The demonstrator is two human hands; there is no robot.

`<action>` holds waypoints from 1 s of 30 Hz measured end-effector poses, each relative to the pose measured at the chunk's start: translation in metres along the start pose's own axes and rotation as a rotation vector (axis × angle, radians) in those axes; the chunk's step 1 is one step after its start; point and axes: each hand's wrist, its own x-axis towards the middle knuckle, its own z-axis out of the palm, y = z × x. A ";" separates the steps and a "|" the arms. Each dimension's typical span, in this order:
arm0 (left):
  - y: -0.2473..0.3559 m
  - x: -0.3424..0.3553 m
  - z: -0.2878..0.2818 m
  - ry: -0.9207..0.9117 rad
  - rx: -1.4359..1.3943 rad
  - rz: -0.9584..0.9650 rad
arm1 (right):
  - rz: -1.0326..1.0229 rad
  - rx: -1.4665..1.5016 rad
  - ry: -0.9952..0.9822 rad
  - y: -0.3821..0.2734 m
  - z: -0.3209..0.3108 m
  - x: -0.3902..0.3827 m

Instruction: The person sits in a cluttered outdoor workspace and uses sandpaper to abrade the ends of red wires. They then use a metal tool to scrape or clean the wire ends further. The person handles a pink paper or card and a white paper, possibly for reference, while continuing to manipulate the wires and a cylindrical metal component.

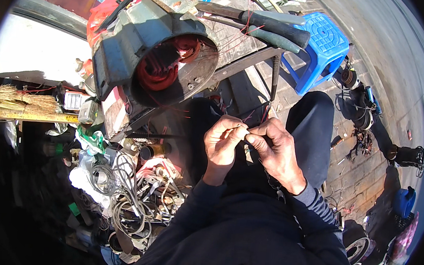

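My left hand (222, 146) and my right hand (279, 156) meet above my lap, fingertips pinched close together. A thin reddish wire (248, 116) shows at the fingertips; where it runs inside the pinch is hidden. Left of and beyond my hands, a grey ribbed motor housing (123, 49) lies on its side on a workbench (246, 60). Its open end faces me, and red-wound coils (157, 77) sit inside. Several fine red strands trail from the housing's rim toward my hands.
Long-handled tools (276, 28) lie at the bench's far edge. A blue plastic stool (321, 48) stands beyond my right knee. Tangled cables and scrap (132, 204) crowd the lower left, beneath a straw broom (20, 103). Loose motor parts (364, 118) lie on the paving at right.
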 end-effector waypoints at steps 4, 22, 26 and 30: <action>0.003 -0.001 0.005 0.041 0.021 -0.005 | 0.039 0.010 0.023 -0.005 0.008 -0.002; 0.009 0.016 0.009 0.164 -0.064 -0.032 | 0.054 -0.024 -0.024 -0.012 0.005 0.000; 0.010 0.017 0.005 0.084 -0.100 -0.071 | 0.106 -0.014 0.020 -0.012 0.010 -0.003; 0.007 0.005 0.007 0.035 -0.029 -0.232 | 0.051 -0.067 0.069 -0.007 0.013 -0.003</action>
